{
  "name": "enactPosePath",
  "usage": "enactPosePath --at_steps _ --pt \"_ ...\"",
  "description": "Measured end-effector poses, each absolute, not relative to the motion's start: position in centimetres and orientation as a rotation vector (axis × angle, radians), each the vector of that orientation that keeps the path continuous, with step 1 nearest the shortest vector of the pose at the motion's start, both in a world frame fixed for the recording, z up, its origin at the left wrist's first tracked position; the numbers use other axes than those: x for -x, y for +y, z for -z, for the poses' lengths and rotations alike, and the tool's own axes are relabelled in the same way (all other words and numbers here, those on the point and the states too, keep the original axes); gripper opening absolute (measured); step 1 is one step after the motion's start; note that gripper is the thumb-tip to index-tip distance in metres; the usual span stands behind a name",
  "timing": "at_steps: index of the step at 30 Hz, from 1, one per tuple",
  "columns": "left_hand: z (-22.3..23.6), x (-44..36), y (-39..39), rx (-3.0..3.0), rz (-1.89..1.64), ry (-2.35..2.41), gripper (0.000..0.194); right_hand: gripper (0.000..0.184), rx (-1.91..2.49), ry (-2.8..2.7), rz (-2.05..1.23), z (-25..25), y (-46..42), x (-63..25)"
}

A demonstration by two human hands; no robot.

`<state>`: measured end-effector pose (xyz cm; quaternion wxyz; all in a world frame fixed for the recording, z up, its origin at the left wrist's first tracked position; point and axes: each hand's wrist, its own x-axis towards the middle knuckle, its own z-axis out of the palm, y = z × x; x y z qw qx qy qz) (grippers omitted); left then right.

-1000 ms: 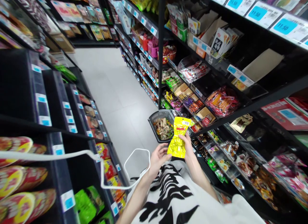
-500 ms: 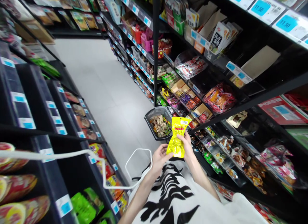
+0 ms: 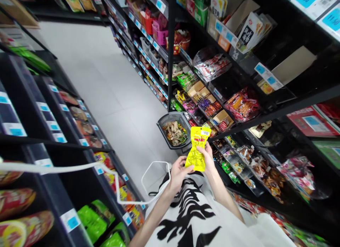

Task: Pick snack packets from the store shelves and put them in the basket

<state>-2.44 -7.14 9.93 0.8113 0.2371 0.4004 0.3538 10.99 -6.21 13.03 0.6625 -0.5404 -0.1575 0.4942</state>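
Right hand (image 3: 209, 158) pinched the yellow packet (image 3: 196, 160) mid-edge; left hand (image 3: 177, 173) pinched its lower corner. Long axis ran forward, leaning slightly right.

Packet (image 3: 196, 160), between the fingers (image 3: 180, 161): plastic film is showing glossy and creased. Basket (image 3: 173, 116), just beyond the fingers: hard plastic is looking matt. Shirt (image 3: 186, 213), below the fingers: cloth is appearing matt. Floor (image 3: 114, 95), beyond the fingers: smooth tile is shining faintly.

Grocery shop: black shelving (image 3: 292, 109) lining both sides of tiled aisle (image 3: 106, 87), blue-and-white price labels (image 3: 70, 220) throughout, packaged snacks (image 3: 243, 104) massed on display, grey shopping basket (image 3: 172, 116).
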Motion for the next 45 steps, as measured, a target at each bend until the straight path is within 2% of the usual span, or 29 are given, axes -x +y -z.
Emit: enactPosePath --at_steps 13,22,28,45 --pt "-9.5 2.4 -7.2 -0.492 -0.776 0.882 0.049 0.03 1.246 -0.352 -1.121 -13.4 -5.6 -10.8" --pt "-9.4 1.8 -6.9 -0.571 -0.824 0.859 0.057 0.031 1.219 -0.313 -1.105 -13.1 -4.9 -12.1" --pt "-9.7 -1.0 -7.4 -0.59 -0.718 0.786 0.057 0.031 1.194 -0.286 -1.04 -13.6 -6.1 -14.9" --pt "-12.3 -11.8 -12.1 -0.842 -0.6 0.768 0.041 0.028 1.105 -0.145 -0.888 -15.0 -13.3 -26.2"
